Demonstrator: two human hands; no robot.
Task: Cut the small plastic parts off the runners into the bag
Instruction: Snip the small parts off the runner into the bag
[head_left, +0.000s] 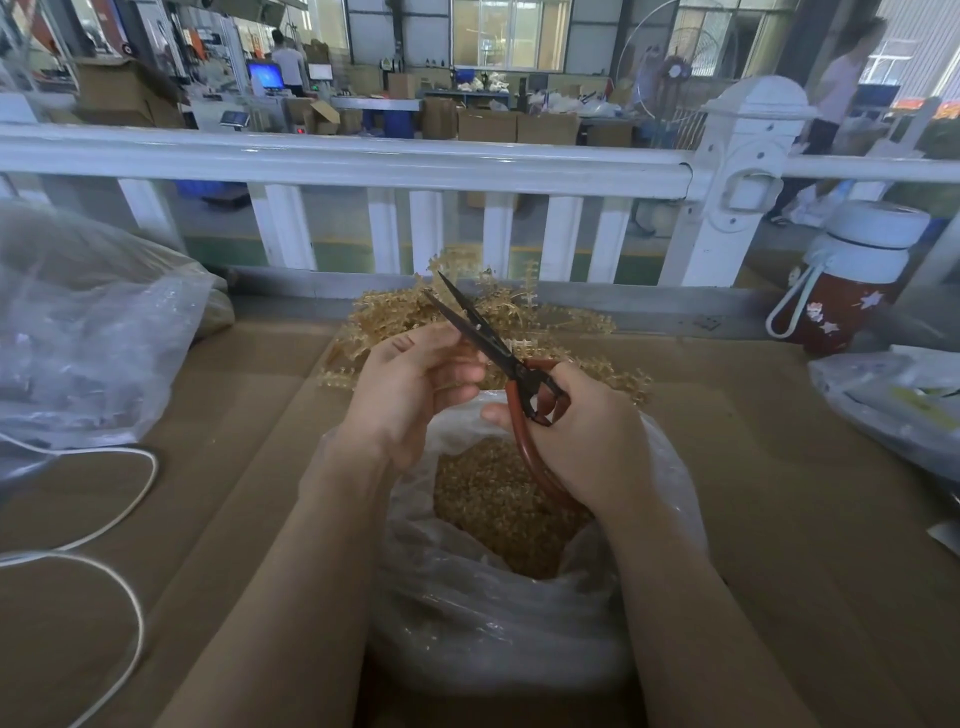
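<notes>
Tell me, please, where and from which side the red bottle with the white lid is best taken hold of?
Probably by the white cord loop hanging down the left side of the bottle: come from the left and hook the fingers through it. Otherwise wrap the red body below the wide lid, again from the left, since the plastic bag crowds its right front.

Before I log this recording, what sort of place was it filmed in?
Most likely a factory floor, at a hand-trimming bench. A pile of plastic runners lies on the cardboard-covered table, a clear bag holds cut parts, and beyond the white railing stand stacked cartons and workstations.
</notes>
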